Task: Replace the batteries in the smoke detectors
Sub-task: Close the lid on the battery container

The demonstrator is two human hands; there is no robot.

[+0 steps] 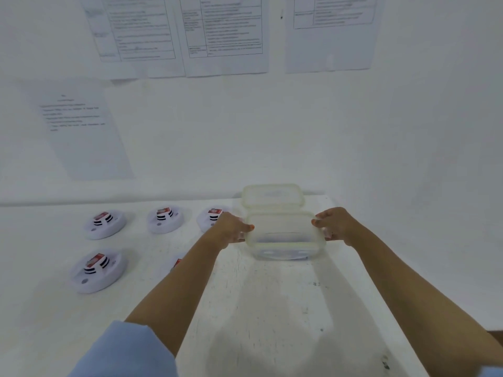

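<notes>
A clear plastic container (285, 250) stands near the back of the white table, and both my hands grip it. My left hand (231, 227) holds its left side and my right hand (336, 224) holds its right side, thumbs on the lid's rim. A second clear lidded container (272, 195) sits right behind it against the wall. Several white round smoke detectors lie on the left, each with a red and black battery on top: two in the back row (104, 223) (166, 219), a third (211, 217) partly behind my left hand, one in front (98, 270), another (175, 263) mostly hidden by my left forearm.
The white table (272, 308) ends at a right edge running diagonally toward the lower right. A white wall with several printed paper sheets (223, 34) stands close behind the table.
</notes>
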